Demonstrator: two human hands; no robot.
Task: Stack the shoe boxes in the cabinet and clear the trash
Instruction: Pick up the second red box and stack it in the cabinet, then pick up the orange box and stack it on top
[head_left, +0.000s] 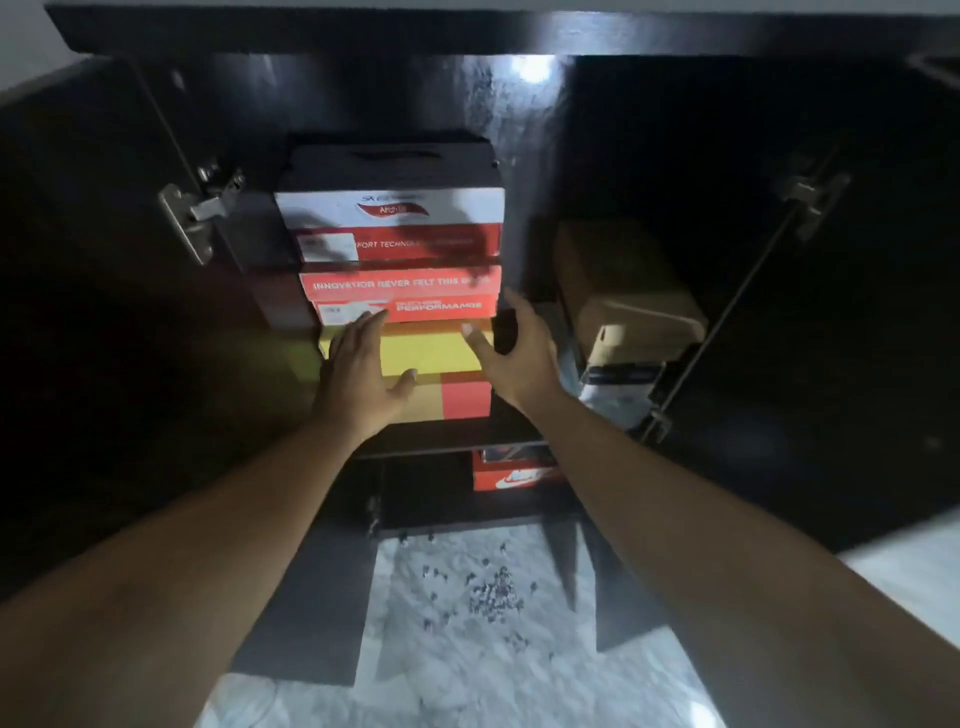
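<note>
Open dark cabinet (519, 130). Shoe boxes (395, 244) stacked on shelf (441, 434), yellow box (431, 353) lowest. Left hand (358, 369) flat, fingers straight, against yellow box. Right hand (514, 358) spread open at its right edge, gripping nothing.

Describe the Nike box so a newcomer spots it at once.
In the open dark cabinet, find the tall stack of shoe boxes on the shelf. Just below that shelf's front edge sits the Nike box. It alone carries a white swoosh on orange-red.
</note>
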